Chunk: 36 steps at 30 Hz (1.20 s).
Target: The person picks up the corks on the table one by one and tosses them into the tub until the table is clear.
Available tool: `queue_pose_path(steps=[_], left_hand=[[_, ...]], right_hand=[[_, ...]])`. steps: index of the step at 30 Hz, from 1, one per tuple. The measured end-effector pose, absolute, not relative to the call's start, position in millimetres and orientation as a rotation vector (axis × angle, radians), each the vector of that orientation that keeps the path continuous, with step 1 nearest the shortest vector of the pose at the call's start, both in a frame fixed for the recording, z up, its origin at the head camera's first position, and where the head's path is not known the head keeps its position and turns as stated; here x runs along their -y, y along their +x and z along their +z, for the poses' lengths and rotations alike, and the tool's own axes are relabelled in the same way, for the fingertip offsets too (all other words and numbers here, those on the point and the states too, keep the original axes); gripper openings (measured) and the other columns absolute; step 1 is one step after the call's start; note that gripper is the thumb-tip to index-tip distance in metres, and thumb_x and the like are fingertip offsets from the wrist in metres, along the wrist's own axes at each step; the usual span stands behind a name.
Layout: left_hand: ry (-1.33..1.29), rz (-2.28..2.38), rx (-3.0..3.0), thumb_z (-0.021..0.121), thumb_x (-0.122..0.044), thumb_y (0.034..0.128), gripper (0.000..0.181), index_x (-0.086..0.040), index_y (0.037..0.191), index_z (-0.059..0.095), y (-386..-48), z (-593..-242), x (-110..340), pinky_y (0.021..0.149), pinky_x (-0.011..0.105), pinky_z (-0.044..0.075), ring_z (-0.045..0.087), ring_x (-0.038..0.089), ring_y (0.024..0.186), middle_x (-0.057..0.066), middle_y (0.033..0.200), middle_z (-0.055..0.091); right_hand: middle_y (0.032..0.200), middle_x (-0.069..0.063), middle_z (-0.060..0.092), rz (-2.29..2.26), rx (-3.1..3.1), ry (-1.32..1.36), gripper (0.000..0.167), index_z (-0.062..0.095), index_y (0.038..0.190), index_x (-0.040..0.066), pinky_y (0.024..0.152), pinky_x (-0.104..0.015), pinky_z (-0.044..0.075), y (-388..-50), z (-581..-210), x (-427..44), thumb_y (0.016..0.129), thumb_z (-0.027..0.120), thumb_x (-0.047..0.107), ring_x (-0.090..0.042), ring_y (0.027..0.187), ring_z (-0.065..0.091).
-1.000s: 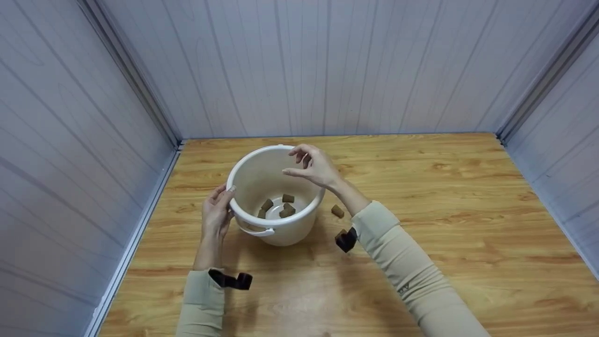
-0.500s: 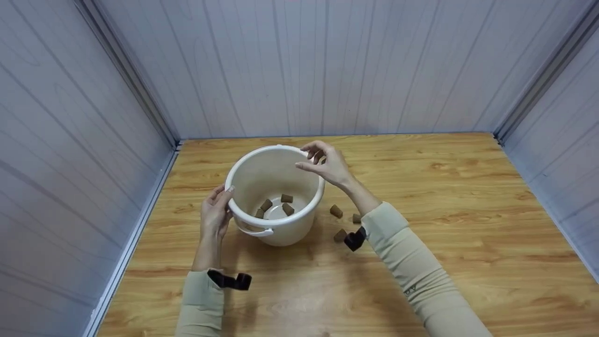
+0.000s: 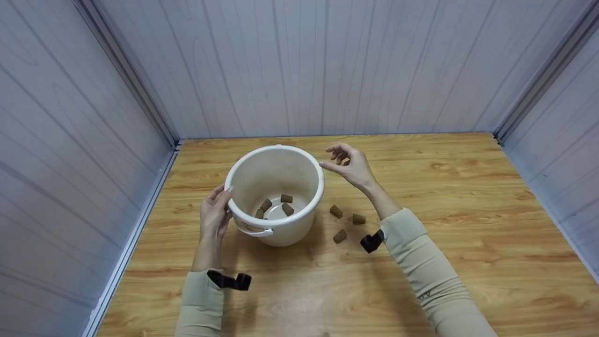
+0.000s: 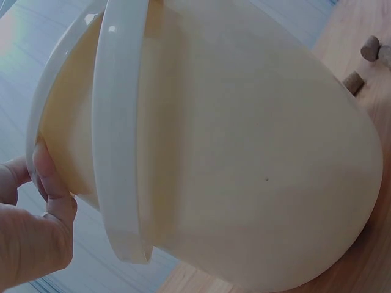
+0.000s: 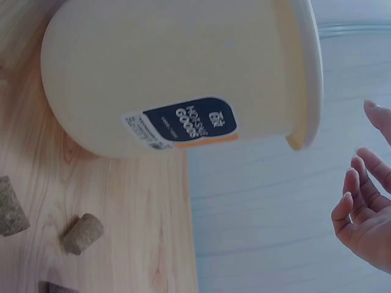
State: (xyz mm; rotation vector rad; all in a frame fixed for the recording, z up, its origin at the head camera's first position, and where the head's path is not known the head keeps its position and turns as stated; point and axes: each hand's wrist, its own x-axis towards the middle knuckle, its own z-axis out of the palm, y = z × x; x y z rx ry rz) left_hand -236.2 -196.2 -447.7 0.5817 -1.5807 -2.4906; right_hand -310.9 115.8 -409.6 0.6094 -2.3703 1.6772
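A white bucket [image 3: 299, 224] stands on the wooden table, with several brown corks [image 3: 287, 198] lying at its bottom. My left hand [image 3: 215, 211] grips its left rim, thumb over the edge; the left wrist view shows the fingers [image 4: 52, 177] on the rim. My right hand [image 3: 353, 167] is held in the air just right of the rim, fingers loosely bent and holding nothing; in the right wrist view the hand [image 5: 369, 207] is apart from the bucket [image 5: 183, 67].
Three corks lie on the table right of the bucket: one near it [image 3: 336, 211], one farther right [image 3: 359, 218], one nearer the front [image 3: 340, 236]. The bucket's handle [image 3: 255, 231] hangs at the front. Pale panel walls [image 3: 299, 70] enclose the back and sides.
My right hand has moved from over the bucket to its right, outside the rim. The cork its wrist covered has come into view. My left hand keeps its grip.
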Motion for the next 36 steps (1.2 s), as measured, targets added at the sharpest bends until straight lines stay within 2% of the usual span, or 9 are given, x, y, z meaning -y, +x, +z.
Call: queue_pose_path(steps=[9, 14, 18, 26, 31, 36], left_hand=[[0.507, -2.492, 1.586, 0.055, 0.0, 0.0964, 0.037, 0.009, 0.13, 0.044, -234.7, -448.7, 196.7, 0.051, 0.017, 0.051, 0.064, 0.007, 0.068, -0.001, 0.087, 0.066], [0.525, -2.487, 1.598, 0.055, -0.001, 0.0967, 0.035, 0.008, 0.129, 0.044, -234.9, -448.3, 197.2, 0.049, 0.016, 0.049, 0.063, 0.006, 0.066, 0.0, 0.087, 0.066], [0.539, -2.495, 1.592, 0.055, -0.001, 0.0967, 0.034, 0.007, 0.128, 0.044, -235.3, -447.9, 196.8, 0.052, 0.018, 0.052, 0.064, 0.007, 0.068, 0.001, 0.088, 0.066], [0.556, -2.501, 1.594, 0.055, -0.001, 0.0964, 0.034, 0.007, 0.128, 0.045, -235.8, -447.0, 196.4, 0.053, 0.018, 0.052, 0.064, 0.007, 0.067, -0.003, 0.083, 0.066], [0.564, -2.503, 1.592, 0.056, -0.001, 0.0963, 0.037, 0.008, 0.13, 0.044, -235.7, -446.7, 196.4, 0.059, 0.021, 0.054, 0.065, 0.008, 0.071, 0.003, 0.091, 0.066], [0.556, -2.484, 1.601, 0.056, -0.001, 0.0963, 0.038, 0.009, 0.131, 0.043, -234.9, -447.6, 196.4, 0.056, 0.019, 0.053, 0.064, 0.008, 0.071, 0.006, 0.097, 0.064]], right_hand=[[0.095, -0.025, 0.059, 1.665, 2.379, 0.525, 0.034, 0.064, 0.108, -0.008, 0.062, -0.02, 0.042, -305.5, -430.4, -141.6, 0.082, 0.079, 0.007, -0.015, 0.075, 0.052], [0.092, -0.019, 0.06, 1.615, 2.441, 0.487, 0.031, 0.066, 0.107, -0.005, 0.062, -0.021, 0.042, -302.5, -446.2, -155.8, 0.083, 0.079, 0.01, -0.012, 0.074, 0.052], [0.089, -0.014, 0.06, 1.588, 2.469, 0.463, 0.029, 0.067, 0.105, -0.003, 0.063, -0.025, 0.043, -299.5, -458.0, -165.7, 0.083, 0.078, 0.011, -0.012, 0.075, 0.052], [0.093, -0.018, 0.059, 1.596, 2.536, 0.396, 0.029, 0.065, 0.107, -0.005, 0.063, -0.022, 0.04, -290.6, -483.2, -177.5, 0.085, 0.076, 0.008, -0.012, 0.075, 0.05], [0.096, -0.027, 0.057, 1.616, 2.55, 0.37, 0.028, 0.062, 0.108, -0.011, 0.064, -0.025, 0.041, -286.0, -497.3, -184.1, 0.086, 0.073, 0.001, -0.019, 0.077, 0.051], [0.097, -0.021, 0.058, 1.588, 2.608, 0.328, 0.03, 0.064, 0.109, -0.006, 0.068, -0.028, 0.043, -281.2, -508.6, -193.5, 0.086, 0.075, 0.01, -0.015, 0.078, 0.051]])
